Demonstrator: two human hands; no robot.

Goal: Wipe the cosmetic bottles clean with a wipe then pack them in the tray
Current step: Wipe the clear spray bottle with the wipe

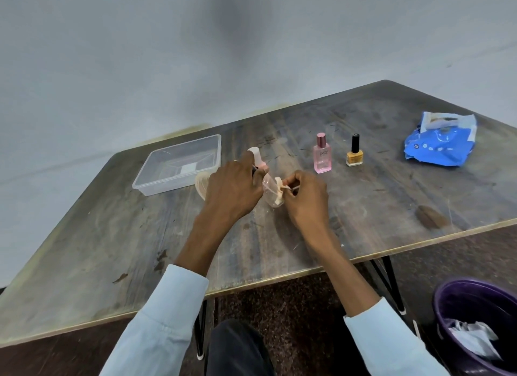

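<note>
Left hand (233,188) grips a clear spray bottle (270,189) near its white-capped neck, held tilted above the table (363,207). Right hand (303,198) pinches a crumpled wipe (279,192) against the bottle's side. Table is worn, stained wood against a pale wall. A pink bottle (322,154) and yellow polish (354,151) stand upright, apart. Clear tray (179,163) sits left; contents unclear. Blue pack (442,139) lies far right. Purple bin (475,325) on the floor holds crumpled paper.

Soft, even light with faint shadows — wide-angle bending at the frame edges, a dim grey smudge on the wall (232,34) at upper centre.
</note>
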